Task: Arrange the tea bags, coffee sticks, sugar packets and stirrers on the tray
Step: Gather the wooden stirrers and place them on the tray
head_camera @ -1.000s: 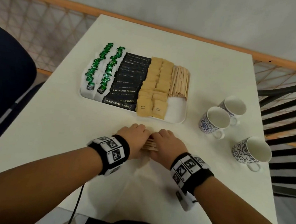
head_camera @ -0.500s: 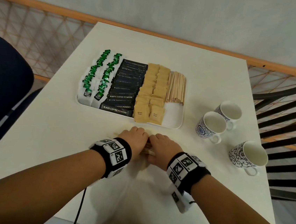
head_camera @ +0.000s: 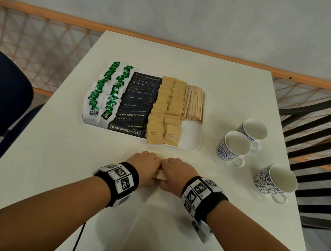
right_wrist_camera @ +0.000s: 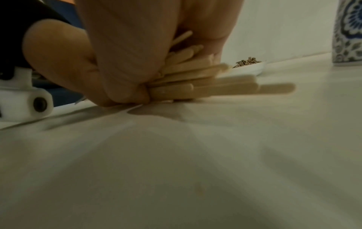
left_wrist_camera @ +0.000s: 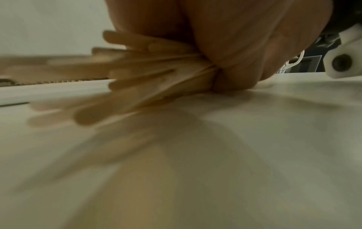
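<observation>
the tray [head_camera: 190, 146] holds, left to right, two rows of tea bags [head_camera: 107, 93], a stack of coffee sticks [head_camera: 135, 110], two rows of sugar packets [head_camera: 167, 111] and a row of stirrers [head_camera: 194, 103] at its far right; the near right corner of the tray is bare. three cups [head_camera: 234, 147] stand on the worktop [head_camera: 55, 154] to the right of the tray, all seemingly with nothing in them.

just in front of the tray, the left hand [head_camera: 145, 167] and right hand [head_camera: 177, 173] sit knuckle to knuckle, fingers curled round a loose bundle of stirrers [left_wrist_camera: 149, 72] that rests on the worktop (the ends fan out unevenly in both wrist views [right_wrist_camera: 205, 83]).

against half a second ago the hands have hardly shifted and remain closed on the same bundle; the tray and cups keep their places, though the head view now frames them a little lower.

the tray's near rim lies just beyond the knuckles. open worktop runs to the left of the hands and between them and the nearest cup. a dark chair [head_camera: 1, 108] stands off the left edge, black slats [head_camera: 320, 125] off the right.
</observation>
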### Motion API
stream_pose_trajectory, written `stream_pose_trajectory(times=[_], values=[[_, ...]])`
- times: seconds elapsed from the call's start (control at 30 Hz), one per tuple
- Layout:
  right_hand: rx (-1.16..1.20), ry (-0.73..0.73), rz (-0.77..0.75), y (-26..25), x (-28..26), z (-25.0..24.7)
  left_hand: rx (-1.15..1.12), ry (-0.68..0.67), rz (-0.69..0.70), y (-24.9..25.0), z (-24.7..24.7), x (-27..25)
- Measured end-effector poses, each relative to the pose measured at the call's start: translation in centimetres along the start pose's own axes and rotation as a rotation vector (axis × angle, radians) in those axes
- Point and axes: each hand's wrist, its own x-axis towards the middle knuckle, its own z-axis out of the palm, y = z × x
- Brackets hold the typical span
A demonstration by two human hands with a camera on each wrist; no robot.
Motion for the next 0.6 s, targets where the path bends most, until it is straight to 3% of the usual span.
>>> stream_pose_trajectory(times=[0.3,0.6], values=[[-0.075,0.127,-0.035,0.6,0.1,-0.6,-0.064,0.043,0.029,-0.8,-0.4,0.5],[0.043,0.012,-0.065,1.7,-0.4,-0.3,-0.263,-0.077,0.101,-2.6,-0.1,0.1]])
